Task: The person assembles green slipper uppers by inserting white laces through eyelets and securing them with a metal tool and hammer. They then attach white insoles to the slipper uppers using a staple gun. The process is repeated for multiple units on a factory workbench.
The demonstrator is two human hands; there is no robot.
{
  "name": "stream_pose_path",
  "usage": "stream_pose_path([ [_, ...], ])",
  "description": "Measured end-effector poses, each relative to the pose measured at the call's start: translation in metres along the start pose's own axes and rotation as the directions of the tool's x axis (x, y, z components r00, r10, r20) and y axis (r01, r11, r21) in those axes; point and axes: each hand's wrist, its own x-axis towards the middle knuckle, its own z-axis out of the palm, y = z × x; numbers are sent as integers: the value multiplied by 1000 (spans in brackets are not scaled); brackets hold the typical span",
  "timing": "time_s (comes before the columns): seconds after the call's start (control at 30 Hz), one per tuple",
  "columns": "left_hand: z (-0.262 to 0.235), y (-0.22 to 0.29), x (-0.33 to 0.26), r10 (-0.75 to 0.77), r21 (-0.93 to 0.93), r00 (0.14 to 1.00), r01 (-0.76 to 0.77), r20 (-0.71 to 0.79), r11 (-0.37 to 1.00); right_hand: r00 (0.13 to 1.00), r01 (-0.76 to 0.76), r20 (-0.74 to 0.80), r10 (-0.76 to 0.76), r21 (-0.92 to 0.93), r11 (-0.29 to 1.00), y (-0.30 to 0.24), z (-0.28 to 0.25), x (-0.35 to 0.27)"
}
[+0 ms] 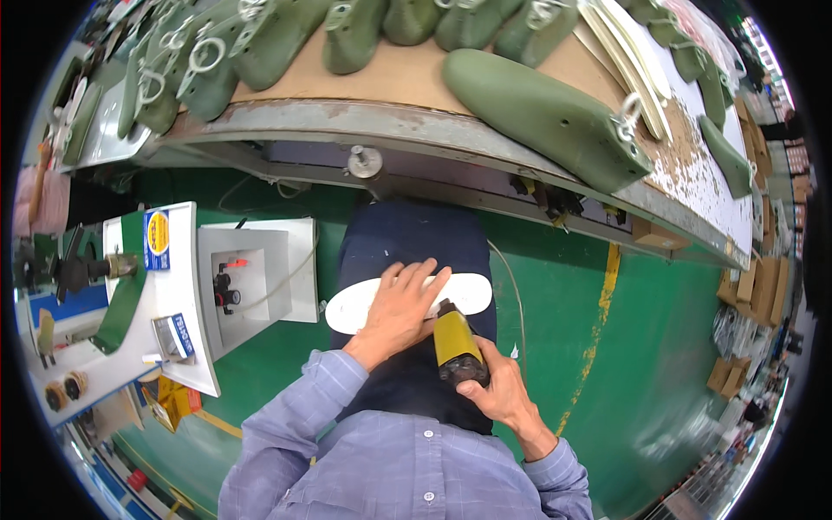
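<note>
A flat white insole [468, 291] rests on a dark blue apron over my lap. My left hand [400, 308] lies palm down on the insole, fingers spread, pressing it in place. My right hand [503, 397] grips a yellow and black hand tool [454, 341], its tip against the insole's near edge beside my left fingers. A large green shoe last [544, 114] with a metal ring lies on the bench straight ahead.
A curved workbench [407, 78] carries several green shoe lasts [269, 35] and a stack of pale insoles [626, 54]. A white machine [186, 286] with knobs stands at my left. Green floor with a yellow line [598, 329] lies to the right; cardboard boxes [763, 290] sit far right.
</note>
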Motion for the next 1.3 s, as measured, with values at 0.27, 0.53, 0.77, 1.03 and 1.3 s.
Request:
stream_pose_path([
  [0.27, -35, -58, -118, -213, -258, 974, 185, -83, 948, 941, 81, 335, -49, -82, 993, -45, 39, 42],
  [0.53, -15, -64, -140, -299, -445, 914, 156, -273, 882, 928, 110, 367, -58, -121, 987, -47, 59, 49],
  [0.77, -6, -67, -139, -283, -441, 917, 138, -280, 887, 945, 90, 323, -41, -137, 986, -51, 59, 45],
  [1.03, -38, -52, -87, -215, -333, 965, 156, -147, 930, 910, 114, 415, -10, -228, 967, -8, -12, 18],
  [1.3, -58, -6, 30, -100, -538, 995, 77, -13, 839, 999, -3, 26, 24, -632, 775, -12, 19, 23],
])
